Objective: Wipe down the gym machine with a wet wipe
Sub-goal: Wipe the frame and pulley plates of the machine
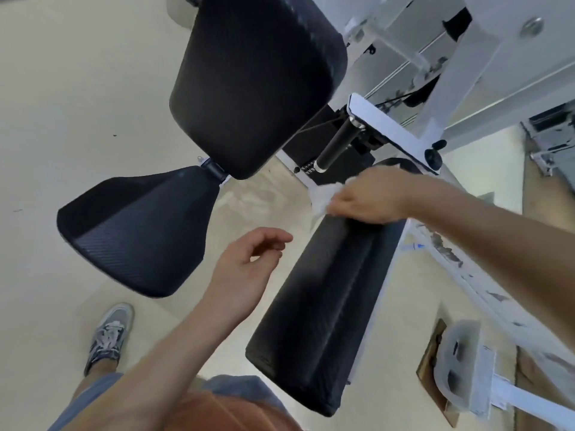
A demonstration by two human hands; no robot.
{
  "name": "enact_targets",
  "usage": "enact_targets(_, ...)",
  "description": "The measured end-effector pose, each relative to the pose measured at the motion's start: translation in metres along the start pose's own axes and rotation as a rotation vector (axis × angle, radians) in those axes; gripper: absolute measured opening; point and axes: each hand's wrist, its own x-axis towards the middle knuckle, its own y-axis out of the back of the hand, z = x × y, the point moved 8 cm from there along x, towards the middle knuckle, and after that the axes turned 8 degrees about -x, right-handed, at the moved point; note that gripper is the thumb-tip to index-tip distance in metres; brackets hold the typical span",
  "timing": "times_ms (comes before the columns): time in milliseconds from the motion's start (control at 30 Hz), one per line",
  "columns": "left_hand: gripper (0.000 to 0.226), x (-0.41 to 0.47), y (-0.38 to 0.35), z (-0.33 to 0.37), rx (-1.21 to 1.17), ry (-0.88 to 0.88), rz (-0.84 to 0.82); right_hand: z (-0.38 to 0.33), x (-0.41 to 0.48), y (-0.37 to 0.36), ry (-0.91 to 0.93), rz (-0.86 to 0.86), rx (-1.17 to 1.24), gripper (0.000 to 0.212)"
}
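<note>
At the far end of the long, grooved, smooth black pad [320, 300], crumpled white wet wipe [325, 195] held down by right hand [370, 197], fingers [340, 208] curled over it. Off the pad's left edge, left hand [249, 265] hovering, fingers loosely bent, holding nothing. Beyond, weave-textured black seat [137, 228].

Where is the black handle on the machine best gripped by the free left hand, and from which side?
Probably around the middle of the black handle, coming from its free lower end: it is a round bar, fixed to the white arm only at its top. The left hand holds nothing.
</note>
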Motion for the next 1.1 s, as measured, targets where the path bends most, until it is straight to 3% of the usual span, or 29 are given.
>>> enact_targets(67, 0.040, -0.002, -0.019, 0.004, 0.041, 0.019, -0.089, 0.030, 0.010, -0.003, -0.149, 0.007, -0.012, 0.066)
enact_targets(133, 0.043, -0.003, -0.021, 0.013, 0.013, -0.013, -0.061, -0.014, -0.012, -0.001, -0.061, 0.135, 0.037, 0.068)
enact_targets(233, 0.043, 0.002, -0.007, 0.024, -0.085, -0.075, 0.006, -0.124, -0.081, 0.016, 0.232, 0.290, 0.204, 0.062)
enact_targets(300, 0.040, 0.004, -0.010, 0.026, -0.081, -0.062, -0.052, -0.115, -0.089, 0.011, 0.249, 0.335, 0.244, 0.054)
enact_targets(367, 0.039, 0.000, -0.023, 0.029, -0.044, -0.048, -0.151, -0.047, -0.064, 0.008, 0.056, 0.442, 0.301, 0.047)
enact_targets(433, 0.039, -0.006, -0.034, 0.031, -0.034, -0.030, -0.195, 0.030, -0.037, -0.003, -0.198, 0.412, 0.375, 0.045)
enact_targets(500, 0.034, -0.008, -0.035, 0.031, -0.059, -0.025, -0.163, 0.064, -0.021, -0.015, -0.373, 0.386, 0.447, 0.048)
enact_targets(567, 0.034, -0.006, -0.033, 0.032, -0.061, -0.034, -0.127, 0.035, -0.034, -0.015, -0.401, 0.458, 0.461, 0.047)
enact_targets(633, 0.038, -0.004, -0.033, 0.037, -0.043, -0.048, -0.132, -0.033, -0.072, -0.005, -0.301, 0.604, 0.480, 0.042)
enact_targets(733, 0.036, -0.006, -0.049, 0.039, 0.024, -0.047, -0.257, -0.111, -0.121, -0.002, -0.150, 0.751, 0.695, 0.031)
enact_targets(800, 0.036, -0.015, -0.064, 0.035, 0.059, -0.033, -0.375, -0.123, -0.129, -0.006, -0.150, 0.791, 0.746, 0.028)
enact_targets(867, 0.036, -0.022, -0.072, 0.036, 0.062, -0.035, -0.432, -0.106, -0.122, -0.014, -0.243, 0.781, 0.813, 0.035)
enact_targets(967, 0.041, -0.021, -0.075, 0.044, 0.075, -0.009, -0.450, -0.034, -0.089, -0.028, -0.564, 0.692, 0.900, 0.066)
enact_targets(1034, 0.042, -0.023, -0.081, 0.051, 0.132, -0.013, -0.500, -0.004, -0.074, -0.033, -0.708, 0.584, 0.922, 0.067)
enact_targets(1100, 0.037, -0.025, -0.080, 0.054, 0.162, -0.030, -0.517, -0.023, -0.081, -0.031, -0.723, 0.601, 0.931, 0.060)
